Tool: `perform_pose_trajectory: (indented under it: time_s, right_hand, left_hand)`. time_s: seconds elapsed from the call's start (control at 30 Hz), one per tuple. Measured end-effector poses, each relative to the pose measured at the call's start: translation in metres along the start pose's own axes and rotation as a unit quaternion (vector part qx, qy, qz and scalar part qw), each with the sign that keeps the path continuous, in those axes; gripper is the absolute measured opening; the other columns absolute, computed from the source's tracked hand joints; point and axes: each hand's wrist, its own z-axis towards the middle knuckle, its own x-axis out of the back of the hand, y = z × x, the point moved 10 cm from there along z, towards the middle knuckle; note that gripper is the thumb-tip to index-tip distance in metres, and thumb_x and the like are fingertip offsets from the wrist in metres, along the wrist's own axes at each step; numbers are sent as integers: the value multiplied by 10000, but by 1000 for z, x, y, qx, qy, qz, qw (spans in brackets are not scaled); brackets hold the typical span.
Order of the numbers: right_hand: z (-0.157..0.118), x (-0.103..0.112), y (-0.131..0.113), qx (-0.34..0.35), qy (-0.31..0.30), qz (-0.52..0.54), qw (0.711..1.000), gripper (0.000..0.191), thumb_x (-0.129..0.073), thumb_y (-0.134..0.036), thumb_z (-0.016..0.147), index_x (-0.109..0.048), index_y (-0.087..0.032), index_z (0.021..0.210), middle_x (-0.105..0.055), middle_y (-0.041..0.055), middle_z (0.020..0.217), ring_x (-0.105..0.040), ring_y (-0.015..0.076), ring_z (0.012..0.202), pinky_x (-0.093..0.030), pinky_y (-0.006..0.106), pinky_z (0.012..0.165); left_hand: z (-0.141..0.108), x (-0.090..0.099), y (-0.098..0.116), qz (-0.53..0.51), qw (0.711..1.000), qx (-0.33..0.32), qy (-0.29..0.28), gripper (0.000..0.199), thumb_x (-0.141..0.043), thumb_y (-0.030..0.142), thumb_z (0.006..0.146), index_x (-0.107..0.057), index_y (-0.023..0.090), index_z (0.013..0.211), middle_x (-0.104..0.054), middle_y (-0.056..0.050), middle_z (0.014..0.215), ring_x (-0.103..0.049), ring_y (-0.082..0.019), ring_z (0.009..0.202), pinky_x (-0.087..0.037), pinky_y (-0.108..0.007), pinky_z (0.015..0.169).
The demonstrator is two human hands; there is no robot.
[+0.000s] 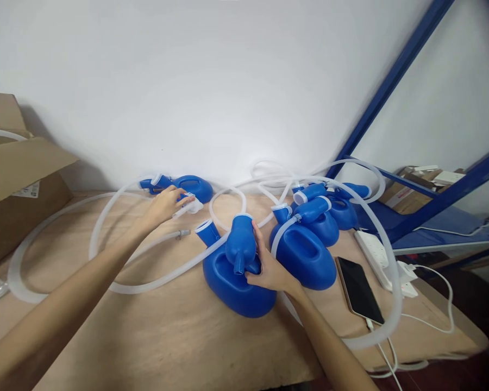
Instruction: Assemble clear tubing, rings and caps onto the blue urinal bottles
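Observation:
My right hand (269,269) is closed around a blue urinal funnel (241,241), wide rim up and narrow spout toward me. Behind and below the funnel lies a blue urinal bottle (236,296) with its neck pointing left. My left hand (169,205) reaches to the back left, its fingers on a small translucent plastic piece (193,206); its thumb is mostly hidden. Just beyond that hand rests another blue bottle (198,187). A clear hose (158,282) loops across the table, and a loose hose end with a metal clamp (182,234) lies below my left hand.
Several blue bottles (305,255) with funnels and hoses are grouped at right. Near them are a phone (358,290) on a cable and a white power strip (377,255). An open cardboard box (24,212) stands left; a blue metal frame (395,65) rises right. A white wall (212,92) backs the table.

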Motion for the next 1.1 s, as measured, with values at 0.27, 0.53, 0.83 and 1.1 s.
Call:
perform_pose_trajectory:
  time_s: [0.27, 0.53, 0.83, 1.1]
  right_hand:
    - [4, 11, 9, 2, -15, 41, 999, 1280, -788, -197, 785, 115, -363, 1678, -221, 151, 1742, -373, 321, 1563, -409, 515, 1210]
    - [2, 24, 19, -25, 48, 101, 993, 1525, -925, -352, 731, 329, -373, 1599, -320, 175, 1697, -448, 302, 1518, -364, 575, 1241]
    - [4, 22, 10, -15, 34, 73, 997, 1348, -772, -177, 794, 271, -327, 1635, -453, 168, 1617, -559, 298, 1417, -484, 538, 1148]
    - [2, 20, 13, -11, -4, 81, 997, 1366, -799, -161, 734, 188, -318, 1666, -401, 172, 1667, -562, 310, 1417, -531, 472, 1098]
  left_hand:
    - [-45, -39, 27, -94, 957, -78, -263, 447, -542, 568, 916, -771, 238, 1113, -783, -57, 1140, -714, -222, 985, -549, -267, 837]
    - [-94, -44, -12, -5, 959, -74, -274, 328, -591, 303, 792, -777, 236, 1053, -735, -111, 1266, -675, -308, 1185, -541, -397, 1005]
    - [-78, -14, 101, -43, 992, -94, -65, 476, -513, 618, 963, -584, 204, 740, -623, -27, 736, -565, -187, 691, -451, -323, 670]
    - [-85, -37, 96, -281, 932, -69, -218, 578, -587, 614, 935, -363, 198, 603, -300, 49, 602, -257, -91, 567, -227, -268, 522]
